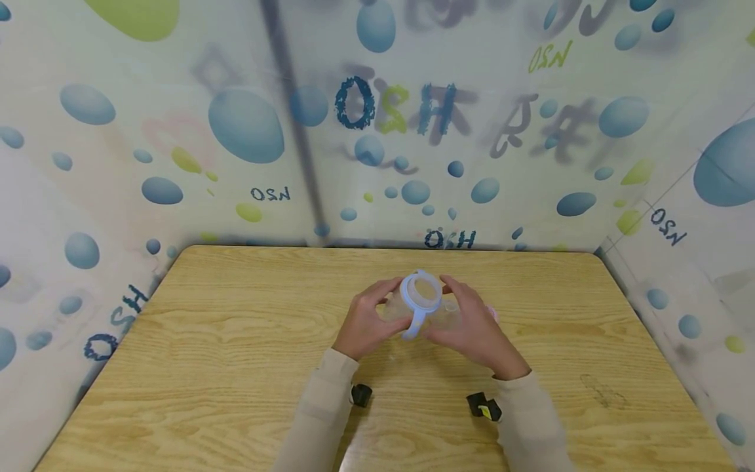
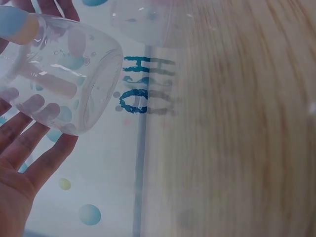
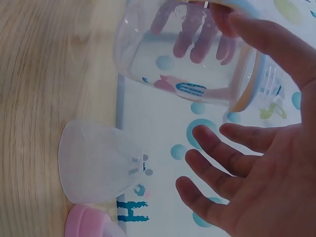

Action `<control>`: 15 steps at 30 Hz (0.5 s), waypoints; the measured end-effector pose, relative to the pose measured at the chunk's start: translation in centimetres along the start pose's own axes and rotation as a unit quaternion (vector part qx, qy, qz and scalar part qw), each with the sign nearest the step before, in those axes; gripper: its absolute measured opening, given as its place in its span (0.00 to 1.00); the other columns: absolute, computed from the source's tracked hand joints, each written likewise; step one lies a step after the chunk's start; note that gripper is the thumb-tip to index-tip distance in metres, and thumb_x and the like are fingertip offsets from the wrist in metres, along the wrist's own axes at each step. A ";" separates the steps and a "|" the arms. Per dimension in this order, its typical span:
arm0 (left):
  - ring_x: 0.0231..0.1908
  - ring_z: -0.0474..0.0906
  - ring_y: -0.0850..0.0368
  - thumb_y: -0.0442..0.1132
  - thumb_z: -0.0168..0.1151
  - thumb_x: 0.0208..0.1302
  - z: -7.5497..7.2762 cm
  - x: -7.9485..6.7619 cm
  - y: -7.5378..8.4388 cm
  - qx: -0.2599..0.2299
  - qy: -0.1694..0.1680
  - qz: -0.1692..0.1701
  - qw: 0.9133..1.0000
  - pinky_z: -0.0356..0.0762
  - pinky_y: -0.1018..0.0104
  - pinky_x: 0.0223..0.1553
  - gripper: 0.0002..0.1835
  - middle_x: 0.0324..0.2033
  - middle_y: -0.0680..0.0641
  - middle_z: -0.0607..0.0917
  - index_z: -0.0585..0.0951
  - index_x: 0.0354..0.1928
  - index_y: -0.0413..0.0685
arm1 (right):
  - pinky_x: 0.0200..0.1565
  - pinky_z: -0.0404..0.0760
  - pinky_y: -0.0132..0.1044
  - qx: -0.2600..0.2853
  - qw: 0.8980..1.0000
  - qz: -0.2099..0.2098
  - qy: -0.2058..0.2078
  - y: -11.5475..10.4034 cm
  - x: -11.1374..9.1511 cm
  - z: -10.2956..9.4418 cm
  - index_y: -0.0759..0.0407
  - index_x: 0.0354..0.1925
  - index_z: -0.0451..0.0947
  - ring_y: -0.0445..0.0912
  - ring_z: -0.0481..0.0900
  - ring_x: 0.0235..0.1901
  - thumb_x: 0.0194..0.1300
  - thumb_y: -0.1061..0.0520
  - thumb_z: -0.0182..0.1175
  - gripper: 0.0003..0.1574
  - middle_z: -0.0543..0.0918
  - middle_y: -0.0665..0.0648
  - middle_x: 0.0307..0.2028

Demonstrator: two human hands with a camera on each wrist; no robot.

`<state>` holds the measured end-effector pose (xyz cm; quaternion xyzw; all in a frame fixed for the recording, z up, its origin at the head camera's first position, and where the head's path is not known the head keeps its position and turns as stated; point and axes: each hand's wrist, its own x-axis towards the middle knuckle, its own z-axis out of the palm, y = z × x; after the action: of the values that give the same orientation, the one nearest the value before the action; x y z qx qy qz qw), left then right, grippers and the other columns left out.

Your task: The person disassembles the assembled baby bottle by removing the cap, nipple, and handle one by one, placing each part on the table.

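A clear baby bottle (image 1: 394, 308) with a light blue collar and handle (image 1: 416, 322) is held tilted above the table, between both hands in the head view. My left hand (image 1: 367, 322) grips its body; in the left wrist view, fingers curve under the clear bottle (image 2: 101, 81). My right hand (image 1: 474, 331) is at the collar side. In the right wrist view, the right hand (image 3: 276, 177) has its thumb at the collar and its other fingers spread, apart from the bottle. Beyond them stand a clear dome-shaped cap (image 3: 94, 163) and a pink collar piece (image 3: 84, 222).
The wooden table (image 1: 248, 314) meets a printed cloth wall (image 1: 519, 216) at the back, and similar cloth rises on both sides. Small black devices (image 1: 361, 394) sit at both wrists. A faint outline mark (image 1: 603, 391) shows on the tabletop at the right.
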<state>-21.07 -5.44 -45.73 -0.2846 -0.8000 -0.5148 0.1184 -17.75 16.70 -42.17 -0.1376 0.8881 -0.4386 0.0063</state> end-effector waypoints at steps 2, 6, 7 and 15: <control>0.55 0.78 0.56 0.36 0.77 0.54 0.0 0.0 0.0 -0.002 0.001 0.001 1.000 0.82 0.57 0.48 0.34 0.56 0.49 0.82 0.77 0.64 0.46 | 0.62 0.63 0.68 0.011 1.000 -0.008 -0.002 -0.2 0.0 0.1 0.61 0.76 0.54 0.62 0.63 0.66 0.50 0.43 0.78 0.66 0.70 0.64 0.64; 0.54 0.79 0.55 0.36 0.77 0.54 0.0 0.0 0.0 -0.005 0.004 0.004 1.000 0.82 0.56 0.48 0.34 0.56 0.48 0.82 0.77 0.64 0.46 | 0.64 0.60 0.68 0.029 0.999 -0.021 -0.007 -0.5 0.0 0.4 0.58 0.76 0.53 0.59 0.63 0.66 0.47 0.41 0.80 0.69 0.68 0.62 0.65; 0.54 0.79 0.55 0.36 0.77 0.53 0.0 0.0 -0.1 -0.005 0.004 0.005 1.000 0.82 0.56 0.48 0.34 0.56 0.48 0.82 0.77 0.64 0.46 | 0.64 0.60 0.67 0.033 0.999 -0.024 -0.006 -0.6 0.0 0.5 0.57 0.76 0.53 0.58 0.63 0.66 0.46 0.41 0.80 0.69 0.68 0.61 0.65; 0.54 0.78 0.55 0.35 0.77 0.53 0.0 -0.1 -0.1 -0.006 0.005 0.008 1.000 0.82 0.56 0.48 0.33 0.56 0.49 0.82 0.78 0.63 0.45 | 0.63 0.62 0.66 0.051 0.998 -0.023 0.002 -1.0 0.0 1.2 0.51 0.75 0.56 0.55 0.64 0.66 0.45 0.39 0.80 0.67 0.66 0.56 0.67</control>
<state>-21.11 -5.53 -45.86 -0.2890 -0.7942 -0.5198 0.1249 -17.38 15.20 -42.10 -0.1569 0.8612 -0.4835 0.0016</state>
